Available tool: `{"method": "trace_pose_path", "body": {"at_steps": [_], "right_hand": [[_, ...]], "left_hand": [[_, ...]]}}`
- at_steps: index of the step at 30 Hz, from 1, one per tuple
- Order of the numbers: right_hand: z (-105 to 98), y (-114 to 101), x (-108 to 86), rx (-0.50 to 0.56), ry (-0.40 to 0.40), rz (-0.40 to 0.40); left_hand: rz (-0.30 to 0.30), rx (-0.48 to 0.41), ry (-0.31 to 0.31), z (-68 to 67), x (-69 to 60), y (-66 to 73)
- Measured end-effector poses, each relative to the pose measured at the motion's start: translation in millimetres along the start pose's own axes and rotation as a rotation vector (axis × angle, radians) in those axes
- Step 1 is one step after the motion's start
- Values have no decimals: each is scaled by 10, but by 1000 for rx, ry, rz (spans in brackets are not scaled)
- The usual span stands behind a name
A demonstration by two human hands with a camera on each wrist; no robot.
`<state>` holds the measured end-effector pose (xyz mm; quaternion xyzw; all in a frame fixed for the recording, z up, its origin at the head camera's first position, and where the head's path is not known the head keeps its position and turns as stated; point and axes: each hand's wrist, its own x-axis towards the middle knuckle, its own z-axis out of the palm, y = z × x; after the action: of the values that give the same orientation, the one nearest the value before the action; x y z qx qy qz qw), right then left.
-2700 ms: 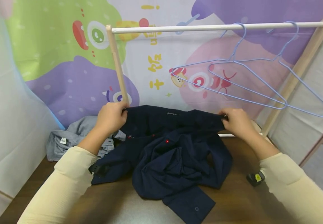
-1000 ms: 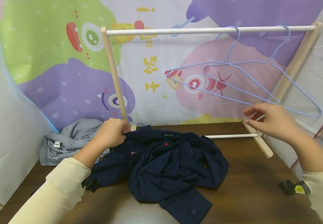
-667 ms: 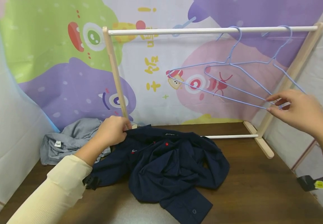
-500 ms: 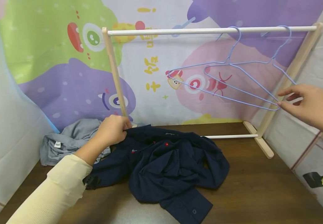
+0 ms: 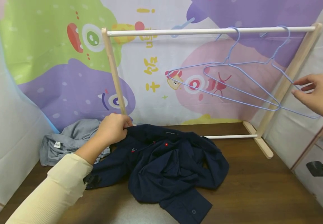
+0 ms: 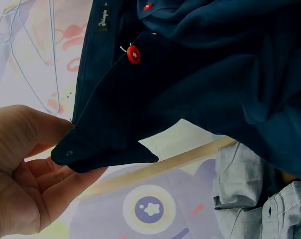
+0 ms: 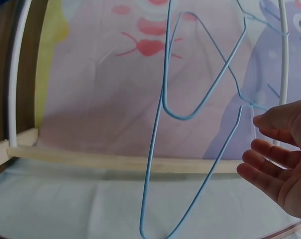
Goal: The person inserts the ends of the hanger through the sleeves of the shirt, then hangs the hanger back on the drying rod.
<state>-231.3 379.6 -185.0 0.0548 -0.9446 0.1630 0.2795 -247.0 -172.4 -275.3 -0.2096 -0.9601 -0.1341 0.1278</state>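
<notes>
navy shirt [image 5: 175,165] lies collar [image 5: 157,130] crosswise, cuff [image 5: 187,205] toward viewer, left hand [image 5: 113,130] pinching the collar, right hand [image 5: 319,95], fingers apart, near a hanger [image 5: 298,112].

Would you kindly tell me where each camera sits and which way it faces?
Head: worn on the head, looking forward and down at shirt and rack; left hand and right hand show.
Left wrist: worn there, facing the shirt; left hand shows, pinching it.
Right wrist: worn there, facing the hangers; right hand shows.
Head and left wrist views share the shirt.
</notes>
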Motion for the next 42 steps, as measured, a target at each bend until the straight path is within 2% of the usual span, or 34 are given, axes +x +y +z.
{"method": "trace_pose_path", "body": {"at_steps": [4,9,17,24,42], "right_hand": [[10,39,73,-20,-1,28],[34,103,161,-69,-39,58],[96,222,265,-95,-90,29],[126,289,312,-133,-121,46],[149,218,388,-238,-153,24]], "left_hand": [[-7,4,-7,-7,-2,1],[-17,7,-17,-10,5,2],[-19,4,-6,6,-15,1],[-8,-9,2,25,-27,13],[-4,-22,7,62,-27,-9]]}}
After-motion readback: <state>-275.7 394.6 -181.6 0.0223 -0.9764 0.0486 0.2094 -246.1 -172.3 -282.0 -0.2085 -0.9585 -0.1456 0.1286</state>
